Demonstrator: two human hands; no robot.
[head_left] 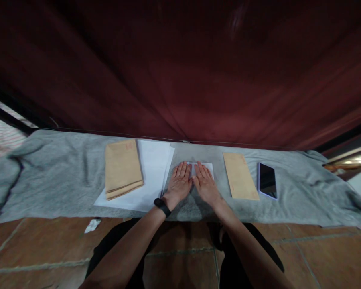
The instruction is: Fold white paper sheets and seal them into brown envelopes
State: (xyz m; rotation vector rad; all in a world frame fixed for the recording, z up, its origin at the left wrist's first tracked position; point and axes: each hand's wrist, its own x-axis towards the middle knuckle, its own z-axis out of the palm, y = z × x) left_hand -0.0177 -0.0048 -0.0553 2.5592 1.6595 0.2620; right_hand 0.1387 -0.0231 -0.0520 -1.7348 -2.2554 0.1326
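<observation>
A small piece of white paper (209, 166), seemingly folded, lies on the grey cloth in front of me, mostly covered by my hands. My left hand (179, 180) presses flat on its left part, fingers stretched out, a black band on the wrist. Flat on the right part rests my right hand (205, 182), its fingers also extended. The two thumbs almost meet. Right of my hands lies a single brown envelope (240, 176). On the left, a pile of brown envelopes (122, 166) sits on top of large white paper sheets (155, 160).
A phone (267, 180) with a purple edge lies beyond the single envelope. The grey cloth (60, 172) covers a long, narrow surface. Behind it hangs a dark red curtain (180, 80). A crumpled white scrap (92, 225) is on the tiled floor (48, 245).
</observation>
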